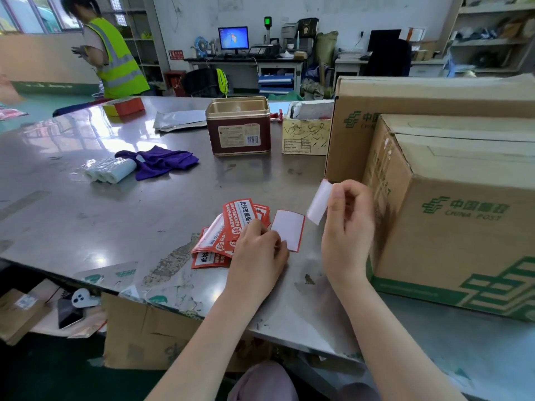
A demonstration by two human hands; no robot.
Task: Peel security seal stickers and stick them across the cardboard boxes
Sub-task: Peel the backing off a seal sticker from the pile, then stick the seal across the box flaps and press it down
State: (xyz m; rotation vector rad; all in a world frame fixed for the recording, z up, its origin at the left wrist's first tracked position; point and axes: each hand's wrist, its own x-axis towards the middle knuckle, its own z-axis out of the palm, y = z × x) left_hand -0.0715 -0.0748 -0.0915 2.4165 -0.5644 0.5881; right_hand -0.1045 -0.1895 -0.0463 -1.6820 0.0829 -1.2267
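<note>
The right hand [346, 227] pinches a peeled sticker [318, 202] just beside the cardboard box [451, 227], probably sticky side out for pressing on. Left of the box, the left hand [257, 256] fingers hold the backing sheet [289, 228] beside the sticker pile [223, 235] on the bench [115, 221]

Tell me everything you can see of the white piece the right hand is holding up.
The white piece is a small rectangular strip, plain white on the side that shows, with a trace of red at its top corner. It looks like thin paper or sticker film, slightly curved. The right hand pinches its right edge and holds it above the metal table, left of the near cardboard box, touching nothing else.
</note>
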